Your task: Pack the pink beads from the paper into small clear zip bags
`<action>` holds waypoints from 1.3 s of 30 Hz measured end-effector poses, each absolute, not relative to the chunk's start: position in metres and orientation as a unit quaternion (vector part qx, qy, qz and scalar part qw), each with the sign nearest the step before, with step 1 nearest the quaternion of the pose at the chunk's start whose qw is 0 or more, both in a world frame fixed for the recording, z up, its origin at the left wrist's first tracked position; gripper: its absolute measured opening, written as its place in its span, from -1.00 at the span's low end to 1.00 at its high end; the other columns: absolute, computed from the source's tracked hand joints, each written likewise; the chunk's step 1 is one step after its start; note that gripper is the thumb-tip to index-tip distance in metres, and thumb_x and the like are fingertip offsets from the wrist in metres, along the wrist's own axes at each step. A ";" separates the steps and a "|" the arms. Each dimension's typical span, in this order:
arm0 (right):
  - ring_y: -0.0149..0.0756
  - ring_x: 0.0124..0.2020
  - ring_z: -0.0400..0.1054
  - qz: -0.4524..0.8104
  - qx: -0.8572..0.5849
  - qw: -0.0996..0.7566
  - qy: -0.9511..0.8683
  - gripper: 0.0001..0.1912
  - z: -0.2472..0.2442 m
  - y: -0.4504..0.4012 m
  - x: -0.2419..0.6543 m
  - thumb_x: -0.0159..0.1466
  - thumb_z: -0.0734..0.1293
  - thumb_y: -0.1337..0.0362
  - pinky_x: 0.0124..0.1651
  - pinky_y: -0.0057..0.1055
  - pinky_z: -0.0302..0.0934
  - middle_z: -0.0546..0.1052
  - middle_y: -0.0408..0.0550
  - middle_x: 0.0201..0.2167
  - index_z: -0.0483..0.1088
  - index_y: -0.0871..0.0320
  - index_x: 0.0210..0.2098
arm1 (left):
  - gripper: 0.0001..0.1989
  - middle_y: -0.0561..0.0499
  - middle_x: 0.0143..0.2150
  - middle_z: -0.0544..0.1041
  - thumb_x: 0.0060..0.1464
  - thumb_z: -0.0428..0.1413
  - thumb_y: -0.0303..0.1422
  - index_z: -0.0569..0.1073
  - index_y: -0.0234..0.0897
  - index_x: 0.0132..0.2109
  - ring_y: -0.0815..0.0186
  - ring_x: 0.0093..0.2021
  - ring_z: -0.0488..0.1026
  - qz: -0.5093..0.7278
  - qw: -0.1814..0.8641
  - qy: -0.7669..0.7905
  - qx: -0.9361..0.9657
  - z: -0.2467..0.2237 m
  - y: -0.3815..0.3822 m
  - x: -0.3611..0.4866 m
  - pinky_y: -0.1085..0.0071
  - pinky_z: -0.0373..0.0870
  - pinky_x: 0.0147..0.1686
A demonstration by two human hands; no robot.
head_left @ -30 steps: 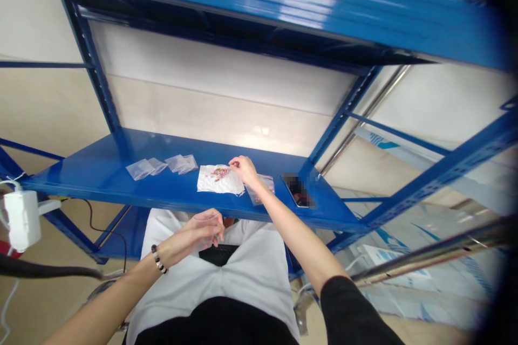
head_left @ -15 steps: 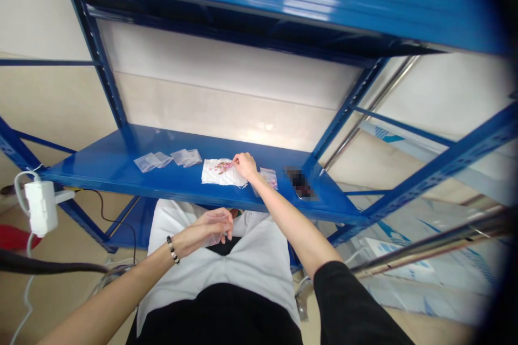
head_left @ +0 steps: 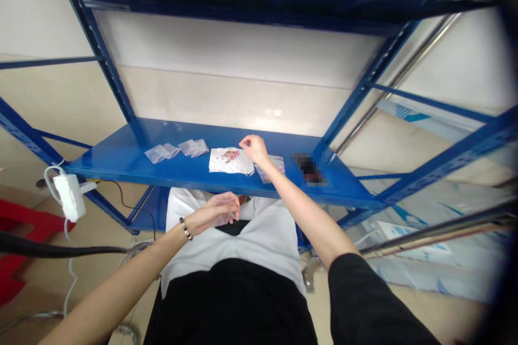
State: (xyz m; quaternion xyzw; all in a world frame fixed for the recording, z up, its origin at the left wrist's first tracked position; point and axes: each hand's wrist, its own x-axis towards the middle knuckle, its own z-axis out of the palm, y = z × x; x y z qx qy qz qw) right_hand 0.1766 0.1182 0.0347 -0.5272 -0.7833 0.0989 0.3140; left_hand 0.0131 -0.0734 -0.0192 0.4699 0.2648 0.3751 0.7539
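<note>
My left hand is held over my lap below the shelf edge, its fingers curled around a small clear plastic bag. Out over the shelf, my right hand has thumb and forefinger pinched together; anything between the tips is too small to make out. It hovers by the right side of a crumpled white cloth or tissue. A little heap of small pink and reddish pieces lies on that white sheet. Partly behind my right wrist lies a clear bag with small colored contents.
Several flat clear bags lie to the left on the blue shelf. A pixelated dark phone-like object is on the right. An upper blue shelf overhangs. A white plug box hangs at the left post.
My right hand has lifted slightly off the heap, away toward the sheet's right side. My left hand stays over my lap with the bag. The head view has shifted a little.
</note>
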 end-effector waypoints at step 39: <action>-0.28 -0.37 0.39 0.420 -0.374 0.457 -0.689 -0.79 -0.006 -0.086 0.204 0.30 0.32 0.14 -0.35 -0.40 0.26 0.46 -0.13 -0.41 0.37 0.05 -0.11 | -0.48 -0.25 -0.10 0.59 0.16 0.05 0.03 0.57 -0.34 -0.07 0.13 -0.12 0.54 0.224 0.701 0.239 0.633 -0.031 -0.081 0.017 0.33 0.43 -0.21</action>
